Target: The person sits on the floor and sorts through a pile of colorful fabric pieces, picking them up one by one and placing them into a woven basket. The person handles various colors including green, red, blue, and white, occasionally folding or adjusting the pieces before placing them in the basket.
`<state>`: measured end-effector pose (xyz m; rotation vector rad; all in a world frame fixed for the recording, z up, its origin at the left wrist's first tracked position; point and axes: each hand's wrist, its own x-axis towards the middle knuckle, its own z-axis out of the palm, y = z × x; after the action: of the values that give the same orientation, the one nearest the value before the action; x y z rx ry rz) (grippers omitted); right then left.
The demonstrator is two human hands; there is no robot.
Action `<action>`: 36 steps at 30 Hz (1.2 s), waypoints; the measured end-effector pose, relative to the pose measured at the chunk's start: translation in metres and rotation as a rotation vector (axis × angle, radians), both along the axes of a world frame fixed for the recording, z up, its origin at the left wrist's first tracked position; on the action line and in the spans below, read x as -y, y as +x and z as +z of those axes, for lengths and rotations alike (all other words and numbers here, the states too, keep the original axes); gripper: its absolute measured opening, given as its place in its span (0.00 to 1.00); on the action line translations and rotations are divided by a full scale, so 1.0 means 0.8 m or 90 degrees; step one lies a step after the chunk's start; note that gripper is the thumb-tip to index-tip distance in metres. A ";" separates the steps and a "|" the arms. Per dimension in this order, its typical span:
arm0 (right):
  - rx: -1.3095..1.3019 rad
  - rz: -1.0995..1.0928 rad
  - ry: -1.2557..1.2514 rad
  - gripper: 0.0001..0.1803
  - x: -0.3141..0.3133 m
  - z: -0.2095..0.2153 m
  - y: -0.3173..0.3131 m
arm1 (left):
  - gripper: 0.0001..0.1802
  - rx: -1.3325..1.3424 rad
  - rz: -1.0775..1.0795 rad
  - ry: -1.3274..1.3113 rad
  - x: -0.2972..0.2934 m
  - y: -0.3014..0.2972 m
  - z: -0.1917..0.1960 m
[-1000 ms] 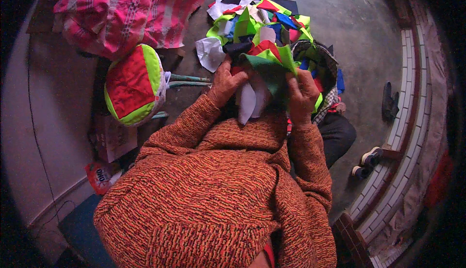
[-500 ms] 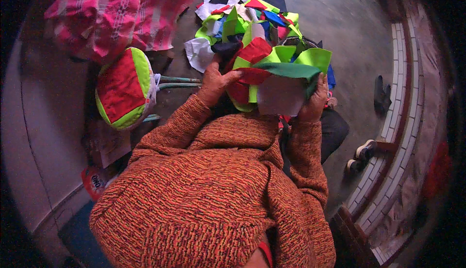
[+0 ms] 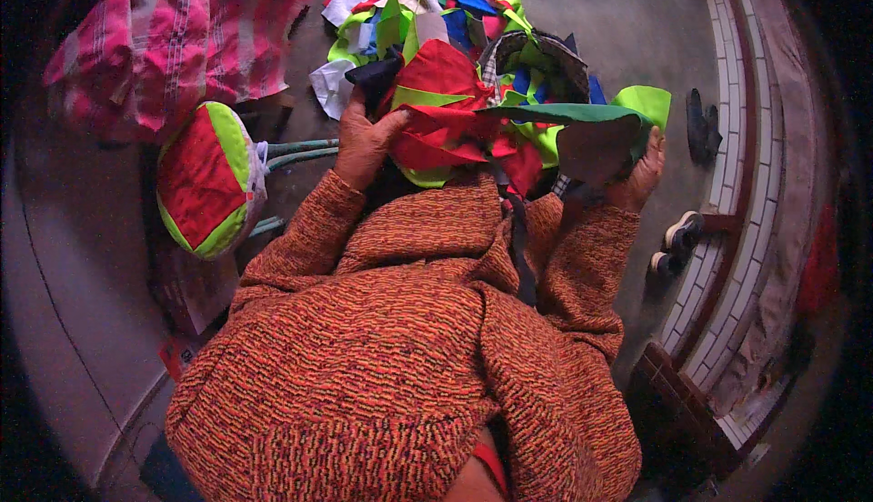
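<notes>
My left hand [image 3: 366,143] is closed on a bunch of fabric pieces, with red cloth [image 3: 446,129] and a dark navy piece [image 3: 373,76] showing around its thumb. Farther right, my right hand [image 3: 644,170] grips a stack of fabric scraps [image 3: 596,145] in green, grey and lime, its fingers mostly behind the cloth. A lime corner [image 3: 644,106] stands up above that hand. Between the two bunches, a checked-edged cloth container [image 3: 550,52] holds more coloured scraps. Red pieces hang down over my lap.
A heap of coloured scraps [image 3: 423,11] lies on the floor ahead. To the left are a red-and-lime padded cushion [image 3: 205,179] on thin green legs and a pink checked cloth [image 3: 173,47]. Dark shoes [image 3: 677,238] stand by the white-tiled step [image 3: 718,275] at right.
My right hand has moved right, drawing the green, grey and lime pieces away from the red bunch in my left hand. The checked-edged container between them now shows more.
</notes>
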<state>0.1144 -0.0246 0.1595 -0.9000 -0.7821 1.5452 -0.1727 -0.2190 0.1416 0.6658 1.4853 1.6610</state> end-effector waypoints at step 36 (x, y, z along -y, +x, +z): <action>0.708 -0.047 0.037 0.10 -0.001 -0.075 0.039 | 0.28 -0.057 0.043 -0.072 0.003 -0.007 -0.012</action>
<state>0.1456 -0.0239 0.0997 -1.7385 -1.5193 0.8520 -0.1781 -0.2211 0.1320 0.6411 1.6686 1.6029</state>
